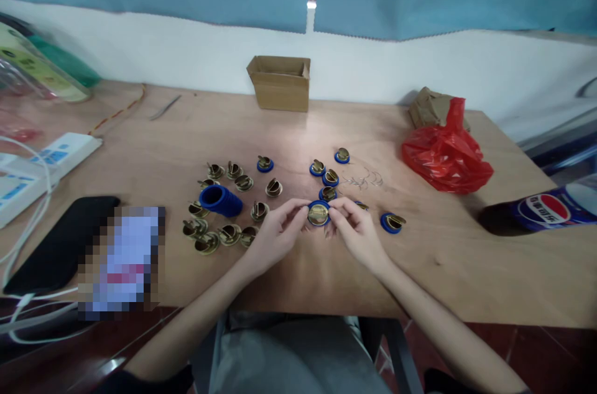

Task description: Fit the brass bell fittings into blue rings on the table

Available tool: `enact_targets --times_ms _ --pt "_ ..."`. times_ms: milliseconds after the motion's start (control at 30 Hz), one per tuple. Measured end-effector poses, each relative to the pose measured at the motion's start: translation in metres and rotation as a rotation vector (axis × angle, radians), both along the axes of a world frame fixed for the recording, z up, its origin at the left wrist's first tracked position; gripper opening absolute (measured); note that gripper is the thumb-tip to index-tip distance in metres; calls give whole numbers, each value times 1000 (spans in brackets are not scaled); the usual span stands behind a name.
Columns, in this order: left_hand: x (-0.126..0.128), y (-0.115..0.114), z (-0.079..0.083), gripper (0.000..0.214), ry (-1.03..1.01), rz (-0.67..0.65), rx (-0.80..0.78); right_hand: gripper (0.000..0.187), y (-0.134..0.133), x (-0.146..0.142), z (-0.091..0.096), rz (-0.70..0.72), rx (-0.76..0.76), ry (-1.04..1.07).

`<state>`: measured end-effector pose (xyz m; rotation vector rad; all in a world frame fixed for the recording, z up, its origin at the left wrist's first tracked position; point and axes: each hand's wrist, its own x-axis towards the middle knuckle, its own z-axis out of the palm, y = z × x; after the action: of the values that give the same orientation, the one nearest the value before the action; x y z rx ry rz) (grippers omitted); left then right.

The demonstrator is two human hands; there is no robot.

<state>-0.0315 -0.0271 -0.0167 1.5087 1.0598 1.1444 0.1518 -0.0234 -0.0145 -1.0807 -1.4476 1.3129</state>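
Note:
Between my two hands is a round brass cap with a blue ring [318,214] around its edge. The fingers of my left hand [284,226] pinch its left side. My right hand [352,226] grips the right side with thumb and fingertips. Just beyond lie several similar caps fitted with blue rings [331,178], and another ringed cap [392,222] rests right of my right hand. To the left stands a leaning stack of blue rings [221,201], surrounded by several brass caps [230,233] without rings, their lids tilted up. Some thin curved wires [364,179] lie beyond my right hand.
A small open cardboard box [282,86] stands by the wall. On the right are a red plastic bag [448,155] and a cola bottle [541,210] on its side. Phones [60,245], white cables and a power strip [56,161] occupy the left. Tweezers [166,107] lie behind.

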Motion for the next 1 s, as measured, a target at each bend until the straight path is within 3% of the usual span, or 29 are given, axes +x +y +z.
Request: enact_targets --times_ms 200,367,633,1000 --pt "-1 1 -6 24 -119 -94 -65 26 6 2 -1 2 -108 72" --pt "-5 3 -11 31 -174 -134 -109 24 4 2 1 84 -100 124" --pt "-7 3 -10 35 -213 -86 -208 21 3 1 -2 137 -20 126" --pt "-3 2 -5 23 -195 -65 -176 18 4 -1 1 94 -20 104"
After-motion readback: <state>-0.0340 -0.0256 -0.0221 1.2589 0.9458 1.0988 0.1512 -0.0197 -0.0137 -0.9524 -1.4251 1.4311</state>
